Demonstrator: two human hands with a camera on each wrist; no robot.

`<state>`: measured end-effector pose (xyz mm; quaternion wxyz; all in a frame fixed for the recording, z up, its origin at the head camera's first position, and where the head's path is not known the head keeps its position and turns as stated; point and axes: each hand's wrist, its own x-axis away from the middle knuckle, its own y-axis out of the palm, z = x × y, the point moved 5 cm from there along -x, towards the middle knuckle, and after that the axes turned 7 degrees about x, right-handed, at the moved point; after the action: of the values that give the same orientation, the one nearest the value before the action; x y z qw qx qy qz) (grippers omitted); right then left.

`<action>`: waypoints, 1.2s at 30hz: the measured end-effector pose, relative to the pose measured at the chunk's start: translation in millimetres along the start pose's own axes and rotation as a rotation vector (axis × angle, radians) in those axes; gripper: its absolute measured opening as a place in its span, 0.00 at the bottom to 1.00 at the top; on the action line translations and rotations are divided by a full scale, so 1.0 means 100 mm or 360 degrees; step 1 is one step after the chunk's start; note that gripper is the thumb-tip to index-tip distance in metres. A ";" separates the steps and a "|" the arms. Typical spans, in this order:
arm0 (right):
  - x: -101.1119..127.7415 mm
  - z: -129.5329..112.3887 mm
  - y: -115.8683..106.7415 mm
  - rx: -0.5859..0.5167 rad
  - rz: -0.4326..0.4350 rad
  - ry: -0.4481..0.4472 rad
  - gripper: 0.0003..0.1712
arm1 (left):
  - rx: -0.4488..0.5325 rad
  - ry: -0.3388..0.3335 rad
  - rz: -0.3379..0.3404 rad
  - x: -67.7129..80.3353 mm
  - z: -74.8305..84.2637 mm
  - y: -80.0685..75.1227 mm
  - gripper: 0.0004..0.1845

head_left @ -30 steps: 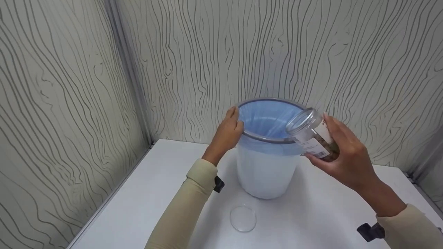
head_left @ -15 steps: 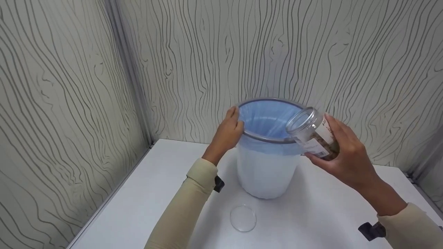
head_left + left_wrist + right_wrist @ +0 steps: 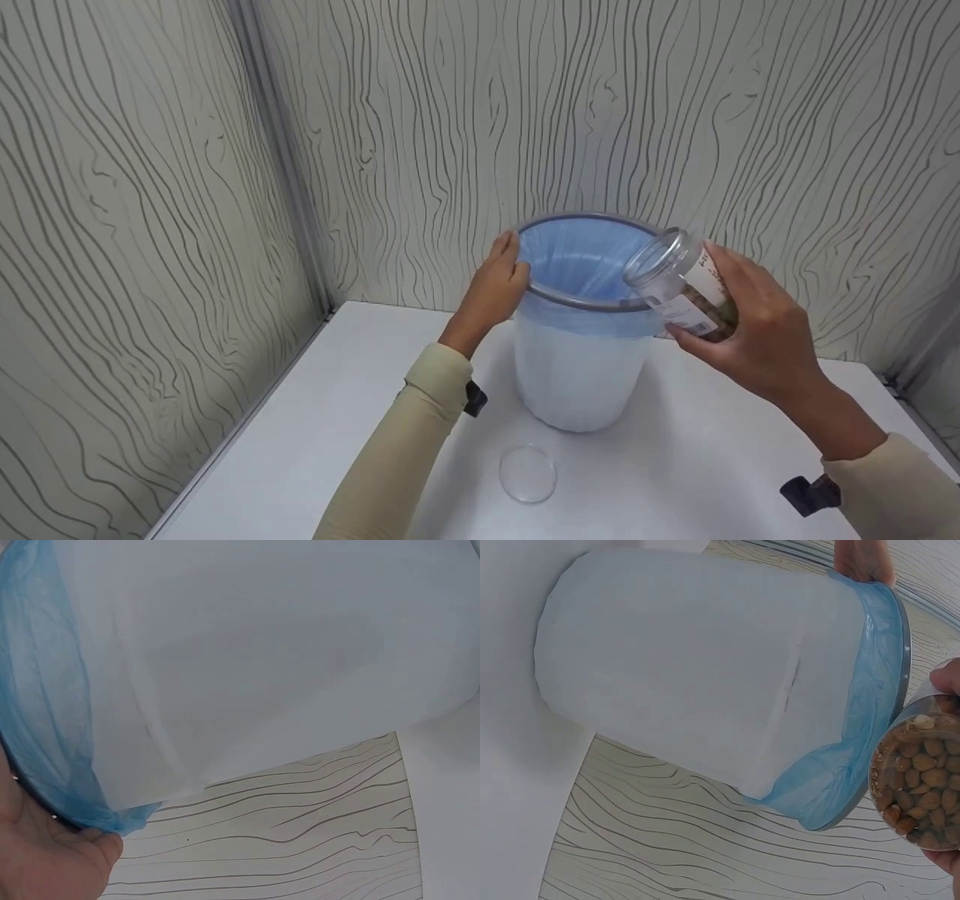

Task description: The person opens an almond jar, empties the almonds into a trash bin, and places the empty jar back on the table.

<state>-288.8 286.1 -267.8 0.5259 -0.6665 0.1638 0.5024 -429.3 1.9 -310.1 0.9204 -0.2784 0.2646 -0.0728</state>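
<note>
Head view: the left hand (image 3: 495, 289) grips the grey rim of a white bin (image 3: 577, 367) at the centre of the frame, fingers curled over the edge where the blue liner (image 3: 577, 259) folds outward. The right hand (image 3: 757, 330), centre right, wraps around a clear jar (image 3: 682, 289) of nuts, tilted with its open mouth toward the upper left, just over the bin's right rim. The step in hand looks like tipping the jar's contents into the bin; the nuts sit in the lower part of the jar, so the next move would likely call for a steeper tilt with the mouth kept inside the rim, while the other hand steadies the bin. A clear round lid (image 3: 528, 472) lies flat on the white table (image 3: 300, 435) in the lower centre, apart from the bin.

Left wrist view: part of the left hand shows at lower left against the liner's fold; the bin's white wall fills most of the frame.

Right wrist view: the jar's base, packed with almonds, sits at the right edge, just beside the rim.

The table stands in a corner of walls (image 3: 150, 187) papered with a wavy wood-grain pattern.
</note>
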 end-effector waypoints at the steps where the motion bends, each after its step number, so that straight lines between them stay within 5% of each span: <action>1: 0.00 0.01 0.00 0.0010 -0.0009 0.0001 0.58 | 0.0000 0.0003 -0.0001 0.00 0.00 0.00 0.33; 9: -0.04 0.07 -0.01 0.0065 -0.0043 0.0006 0.57 | -0.0019 0.0016 0.0003 0.00 0.00 0.00 0.33; 18: -0.10 0.08 -0.01 0.0047 0.0099 -0.0022 0.59 | -0.0028 0.0017 -0.0003 -0.01 0.00 0.00 0.32; 36: -0.17 0.10 0.00 -0.0037 -0.0087 0.0100 0.58 | -0.0020 0.0015 0.0013 0.01 0.02 0.00 0.33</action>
<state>-301.5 289.6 -252.9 0.5262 -0.6922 0.1562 0.4686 -427.7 2.4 -309.6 0.9177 -0.2828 0.2705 -0.0688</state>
